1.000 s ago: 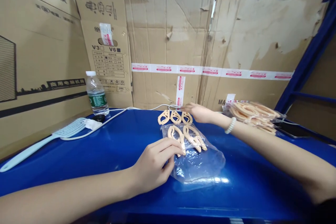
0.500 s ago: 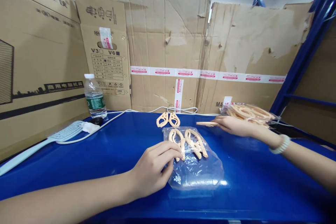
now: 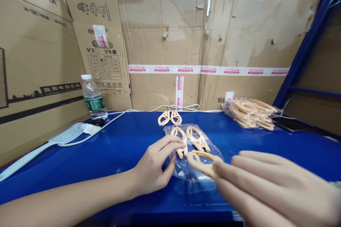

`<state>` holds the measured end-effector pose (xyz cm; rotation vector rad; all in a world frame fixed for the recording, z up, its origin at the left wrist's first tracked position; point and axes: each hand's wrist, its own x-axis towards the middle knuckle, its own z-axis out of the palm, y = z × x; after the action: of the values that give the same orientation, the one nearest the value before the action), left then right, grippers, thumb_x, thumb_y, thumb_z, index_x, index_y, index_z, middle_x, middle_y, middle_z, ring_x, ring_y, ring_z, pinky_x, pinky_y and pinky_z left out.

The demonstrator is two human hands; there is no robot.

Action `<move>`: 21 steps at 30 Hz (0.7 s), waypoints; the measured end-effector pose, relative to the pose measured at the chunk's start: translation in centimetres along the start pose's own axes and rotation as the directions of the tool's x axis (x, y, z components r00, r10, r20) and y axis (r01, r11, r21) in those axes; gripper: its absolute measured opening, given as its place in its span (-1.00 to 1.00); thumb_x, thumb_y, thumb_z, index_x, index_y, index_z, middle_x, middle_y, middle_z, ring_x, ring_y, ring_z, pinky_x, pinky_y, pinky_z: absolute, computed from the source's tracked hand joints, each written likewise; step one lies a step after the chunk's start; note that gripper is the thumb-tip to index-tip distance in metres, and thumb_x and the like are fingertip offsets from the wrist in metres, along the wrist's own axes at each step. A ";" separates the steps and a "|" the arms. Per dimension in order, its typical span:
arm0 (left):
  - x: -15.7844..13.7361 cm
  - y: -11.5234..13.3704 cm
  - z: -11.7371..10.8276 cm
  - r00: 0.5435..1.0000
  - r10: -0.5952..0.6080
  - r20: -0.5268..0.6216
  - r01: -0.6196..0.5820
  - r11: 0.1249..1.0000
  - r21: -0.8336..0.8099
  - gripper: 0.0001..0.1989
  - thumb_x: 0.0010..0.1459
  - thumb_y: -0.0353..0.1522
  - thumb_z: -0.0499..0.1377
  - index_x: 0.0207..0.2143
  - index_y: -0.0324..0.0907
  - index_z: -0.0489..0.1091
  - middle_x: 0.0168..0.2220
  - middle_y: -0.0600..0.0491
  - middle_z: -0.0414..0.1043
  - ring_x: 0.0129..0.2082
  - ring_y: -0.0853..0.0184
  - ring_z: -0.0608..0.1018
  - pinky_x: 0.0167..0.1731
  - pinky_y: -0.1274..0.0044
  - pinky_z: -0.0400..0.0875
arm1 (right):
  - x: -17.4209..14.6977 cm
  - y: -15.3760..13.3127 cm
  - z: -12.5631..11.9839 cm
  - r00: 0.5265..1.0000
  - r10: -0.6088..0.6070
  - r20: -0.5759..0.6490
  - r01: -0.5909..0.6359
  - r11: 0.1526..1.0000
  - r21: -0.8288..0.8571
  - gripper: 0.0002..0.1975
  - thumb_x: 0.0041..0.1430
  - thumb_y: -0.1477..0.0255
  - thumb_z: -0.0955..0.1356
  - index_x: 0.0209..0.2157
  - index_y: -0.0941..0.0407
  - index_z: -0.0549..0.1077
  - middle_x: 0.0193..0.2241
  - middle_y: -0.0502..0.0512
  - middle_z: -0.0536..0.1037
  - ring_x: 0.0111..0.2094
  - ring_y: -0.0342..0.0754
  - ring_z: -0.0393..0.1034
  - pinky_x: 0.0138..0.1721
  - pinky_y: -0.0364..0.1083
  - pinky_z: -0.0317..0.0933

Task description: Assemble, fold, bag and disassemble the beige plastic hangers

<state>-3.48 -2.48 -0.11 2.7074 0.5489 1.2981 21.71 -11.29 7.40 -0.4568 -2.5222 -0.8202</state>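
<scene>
a right hand [image 3: 269,184] held a tan folded hanger [image 3: 199,167], thumb and fingers clamped on its end, in front of a clear plastic bag [image 3: 183,172]. the left hand [image 3: 157,165] was at the bag's left side, thumb apart from fingertips; whether it gripped anything was impossible to tell. two hangers overlapped the bag; two more lay behind it on the blue table [image 3: 119,163].

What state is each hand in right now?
Left hand: at flat, clear plastic bag; grip cannot be told.
Right hand: closed, holding a beige, looped plastic piece.
</scene>
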 end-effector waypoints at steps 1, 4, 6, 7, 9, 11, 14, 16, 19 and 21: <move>0.0 0.0 0.0 1.000 -0.001 0.002 0.001 1.000 0.000 -0.60 0.13 -0.63 0.03 0.01 -0.24 0.35 -0.06 -0.11 0.39 -0.04 0.28 0.47 -0.04 0.44 0.44 | 0.5 0.0 1.1 0.995 -0.085 0.049 0.087 0.996 -0.025 -0.70 0.33 0.51 0.15 -0.18 0.11 0.49 -0.25 0.19 0.54 -0.40 0.03 0.39 -0.39 0.00 0.32; -0.1 0.1 0.0 1.000 0.010 0.007 -0.010 1.000 0.007 -0.60 0.14 -0.63 0.02 0.01 -0.23 0.34 -0.06 -0.11 0.40 -0.05 0.29 0.48 -0.04 0.44 0.44 | 1.2 1.2 5.0 0.984 -0.102 0.148 0.121 0.984 -0.128 -0.72 0.30 0.56 0.17 -0.36 0.18 0.47 -0.34 0.23 0.49 -0.50 -0.02 0.30 -0.48 -0.02 0.22; -0.1 0.0 0.0 1.000 0.020 0.009 -0.020 1.000 0.016 -0.59 0.14 -0.64 0.01 0.01 -0.23 0.34 -0.06 -0.10 0.41 -0.05 0.29 0.48 -0.03 0.44 0.44 | 1.0 2.3 7.3 0.987 -0.071 0.146 0.098 0.978 -0.183 -0.71 0.30 0.59 0.18 -0.40 0.20 0.47 -0.45 0.17 0.43 -0.51 -0.02 0.26 -0.49 -0.03 0.18; -0.1 -0.1 0.0 1.000 0.022 0.011 -0.022 1.000 0.020 -0.59 0.14 -0.64 0.01 0.01 -0.23 0.34 -0.06 -0.10 0.41 -0.05 0.29 0.48 -0.03 0.43 0.44 | 0.8 2.7 8.2 0.988 -0.065 0.139 0.093 0.973 -0.210 -0.71 0.29 0.61 0.19 -0.42 0.21 0.48 -0.47 0.16 0.42 -0.49 -0.02 0.26 -0.48 -0.03 0.16; 0.0 -0.2 0.1 0.999 0.023 0.023 -0.024 0.999 0.027 -0.59 0.13 -0.64 0.01 0.01 -0.22 0.34 -0.05 -0.10 0.42 -0.04 0.27 0.48 -0.02 0.41 0.44 | 0.2 3.3 8.9 0.988 -0.072 0.135 0.106 0.959 -0.264 -0.69 0.26 0.64 0.19 -0.46 0.22 0.49 -0.50 0.17 0.41 -0.43 0.02 0.27 -0.47 -0.02 0.12; 0.0 -0.3 0.1 0.999 0.025 0.046 -0.026 0.999 0.031 -0.58 0.13 -0.63 0.01 0.01 -0.22 0.34 -0.04 -0.11 0.42 -0.03 0.26 0.49 -0.01 0.39 0.44 | -0.2 3.5 8.4 0.988 -0.087 0.129 0.119 0.957 -0.264 -0.68 0.26 0.65 0.19 -0.48 0.20 0.48 -0.52 0.17 0.41 -0.41 0.04 0.25 -0.47 -0.02 0.06; 0.0 -0.4 0.2 0.995 0.054 0.086 -0.057 0.998 0.028 -0.61 0.12 -0.63 0.02 -0.02 -0.23 0.36 -0.07 -0.10 0.46 -0.06 0.26 0.50 -0.04 0.40 0.46 | 0.0 4.5 7.0 0.996 -0.022 0.089 0.024 0.999 -0.027 -0.71 0.33 0.55 0.20 -0.44 0.15 0.45 -0.54 0.11 0.39 -0.44 0.00 0.21 -0.43 -0.04 0.08; 0.0 -0.4 0.3 0.992 0.076 0.101 -0.079 0.997 0.027 -0.64 0.12 -0.63 0.03 -0.07 -0.24 0.38 -0.11 -0.09 0.48 -0.10 0.27 0.52 -0.08 0.43 0.47 | 0.7 6.2 7.1 0.993 0.100 0.061 -0.110 0.979 0.173 -0.73 0.36 0.47 0.19 -0.39 0.15 0.44 -0.53 0.09 0.40 -0.44 -0.02 0.22 -0.39 -0.05 0.15; 0.0 -0.5 0.3 0.990 0.089 0.111 -0.094 0.995 0.035 -0.68 0.12 -0.63 0.03 -0.12 -0.24 0.41 -0.16 -0.08 0.50 -0.17 0.28 0.54 -0.14 0.45 0.49 | 2.5 10.2 9.7 0.972 0.196 0.133 -0.218 0.958 0.186 -0.80 0.33 0.51 0.20 -0.21 0.20 0.46 -0.43 0.16 0.48 -0.34 0.02 0.31 -0.34 -0.05 0.25; 0.1 -0.5 0.3 0.990 0.095 0.103 -0.100 0.994 0.043 -0.70 0.12 -0.63 0.03 -0.15 -0.25 0.41 -0.18 -0.08 0.51 -0.20 0.29 0.54 -0.17 0.45 0.49 | 4.0 12.8 12.4 0.958 0.097 0.268 -0.140 0.979 0.149 -0.74 0.20 0.66 0.25 -0.10 0.23 0.44 -0.25 0.22 0.53 -0.17 0.05 0.35 -0.15 0.00 0.30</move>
<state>-3.30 -1.96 -0.37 2.8534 0.4487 1.1755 20.04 6.91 6.43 -0.6916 -2.7419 -0.5274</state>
